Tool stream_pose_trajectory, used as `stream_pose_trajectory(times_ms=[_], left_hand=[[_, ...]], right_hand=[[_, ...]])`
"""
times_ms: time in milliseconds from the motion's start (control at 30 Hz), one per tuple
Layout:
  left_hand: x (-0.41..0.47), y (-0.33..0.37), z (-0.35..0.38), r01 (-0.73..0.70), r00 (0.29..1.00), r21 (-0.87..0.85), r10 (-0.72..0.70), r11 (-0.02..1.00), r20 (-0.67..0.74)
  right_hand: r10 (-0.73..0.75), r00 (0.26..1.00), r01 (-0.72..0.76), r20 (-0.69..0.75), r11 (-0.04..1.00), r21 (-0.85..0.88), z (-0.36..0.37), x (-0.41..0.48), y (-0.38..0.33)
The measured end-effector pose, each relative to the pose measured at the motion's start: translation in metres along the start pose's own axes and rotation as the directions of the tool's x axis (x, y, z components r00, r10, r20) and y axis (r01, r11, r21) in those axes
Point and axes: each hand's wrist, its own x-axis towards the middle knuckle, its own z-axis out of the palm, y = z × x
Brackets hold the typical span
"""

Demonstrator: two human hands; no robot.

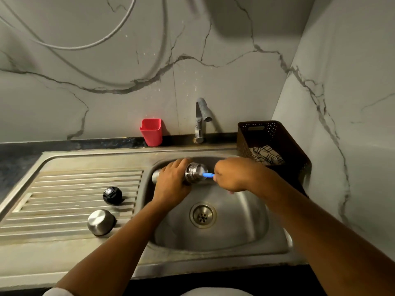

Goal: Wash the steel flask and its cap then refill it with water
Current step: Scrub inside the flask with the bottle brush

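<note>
- Two bare forearms come in from the near edge and pass on either side of the drain (202,215), which sits in the middle of the steel sink (245,221).
- The left hand (173,182) is beyond the drain and a little to its left, fingers curled around the body of the steel flask (193,173).
- The flask lies on its side above the far part of the bowl, beyond the drain. Its threaded open mouth points right and its base sticks out past the hand on the left.
- The right hand (233,175) is beyond and to the right of the drain, closed around a thin blue handle (207,175). The handle's far end goes into the flask's mouth, and what is on that end is hidden.
- The steel cap (100,222) stands dome up on the ribbed drainboard (64,189), well to the left of the drain.
- A black stopper (112,195) sits just beyond the cap on the same ribs, apart from it.
- A tap (201,118) rises at the wall straight beyond the drain.
- A red cup (151,132) stands on the ledge beyond and to the left of the drain.
- A brown perforated basket (275,133) stands beyond and to the right of the drain, with a patterned cloth (267,154) inside.
</note>
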Motion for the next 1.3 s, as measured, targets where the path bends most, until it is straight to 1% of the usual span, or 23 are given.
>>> stream_pose_trajectory(times_ms=[33,67,100,133,167,200,233,267,300,333,367,467,533,600,733,767,833,967,1000,1100,1167,1200,1300], left_hand=[[0.0,0.001,0.003,-0.002,0.999,0.009,0.002,1.0,-0.036],[0.0,0.005,0.004,0.028,0.996,0.006,-0.028,1.0,-0.081],[0.001,0.004,0.01,0.108,0.984,-0.056,-0.115,0.993,-0.135],[0.0,0.005,0.012,0.227,0.952,-0.189,-0.259,0.955,-0.165],[0.002,0.002,0.016,0.353,0.893,-0.403,-0.432,0.844,-0.124],[0.004,0.002,0.015,0.434,0.818,-0.64,-0.575,0.634,-0.015],[0.009,0.001,0.013,0.454,0.74,-0.826,-0.657,0.333,0.141],[0.015,0.002,0.009,0.462,0.665,-0.887,-0.665,0.008,0.341],[0.021,0.003,0.003,0.446,0.614,-0.862,-0.618,-0.242,0.491],[0.026,0.005,-0.002,0.439,0.571,-0.816,-0.584,-0.377,0.577],[0.03,0.005,-0.005,0.434,0.54,-0.79,-0.577,-0.434,0.613],[0.039,-0.001,-0.001,0.394,0.492,-0.778,-0.602,-0.49,0.629],[0.05,-0.018,0.014,0.419,0.429,-0.774,-0.647,-0.475,0.63],[0.055,-0.016,0.009,0.439,0.432,-0.787,-0.666,-0.434,0.608],[0.059,-0.006,-0.016,0.413,0.452,-0.845,-0.729,-0.34,0.514],[0.063,-0.015,-0.015,0.365,0.453,-0.865,-0.746,-0.344,0.488],[0.07,-0.028,-0.012,0.312,0.441,-0.891,-0.78,-0.331,0.444],[0.065,0.003,-0.021,0.252,0.389,-0.913,-0.83,-0.321,0.4],[0.066,0.008,-0.016,0.275,0.379,-0.909,-0.834,-0.312,0.401],[0.065,0.01,-0.017,0.303,0.44,-0.888,-0.776,-0.346,0.453],[0.066,0.0,-0.023,0.309,0.419,-0.884,-0.785,-0.35,0.457],[0.066,-0.007,-0.024,0.289,0.389,-0.897,-0.814,-0.336,0.43],[0.063,-0.001,-0.026,0.277,0.327,-0.909,-0.859,-0.312,0.395]], right_hand=[[0.017,0.998,-0.025,0.052,0.988,0.152,0.007,0.003,0.001],[0.025,0.998,-0.041,0.059,0.955,0.293,0.014,0.005,0.003],[0.031,0.999,-0.042,0.034,0.915,0.401,0.02,0.007,0.005],[0.041,0.999,-0.037,0.002,0.873,0.486,0.026,0.009,0.008],[0.053,0.999,-0.037,-0.012,0.825,0.563,0.03,0.01,0.011],[0.057,0.998,-0.042,-0.003,0.764,0.644,0.033,0.009,0.013],[0.053,0.999,-0.043,0.008,0.709,0.704,0.035,0.008,0.014],[0.039,0.999,-0.036,0.013,0.682,0.731,0.037,0.006,0.014],[0.028,0.999,-0.03,0.015,0.683,0.73,0.04,0.005,0.014],[0.026,1.0,-0.028,0.013,0.699,0.714,0.042,0.004,0.012],[0.031,0.999,-0.026,0.005,0.707,0.707,0.045,0.004,0.009],[0.025,1.0,-0.024,0.011,0.627,0.779,0.05,0.004,-0.002],[0.01,1.0,-0.005,-0.001,0.555,0.832,0.052,0.003,-0.01],[0.014,0.999,0.03,-0.045,0.54,0.841,0.054,0.0,-0.016],[-0.054,0.959,0.229,-0.279,0.73,0.644,0.052,-0.014,-0.015],[-0.077,0.948,0.258,-0.31,0.754,0.604,0.048,-0.019,-0.013],[-0.091,0.931,0.274,-0.353,0.813,0.514,0.044,-0.025,-0.008],[-0.067,0.904,0.209,-0.421,0.931,0.3,0.045,-0.019,-0.02],[-0.067,0.9,0.192,-0.43,0.948,0.254,0.046,-0.015,-0.025],[-0.094,0.876,0.166,-0.473,0.98,0.113,0.046,-0.019,-0.029],[-0.167,0.842,0.204,-0.513,0.979,0.016,0.044,-0.029,-0.021],[-0.204,0.826,0.221,-0.525,0.975,-0.031,0.044,-0.034,-0.019],[-0.226,0.838,0.181,-0.497,0.974,-0.138,0.043,-0.035,-0.022]])
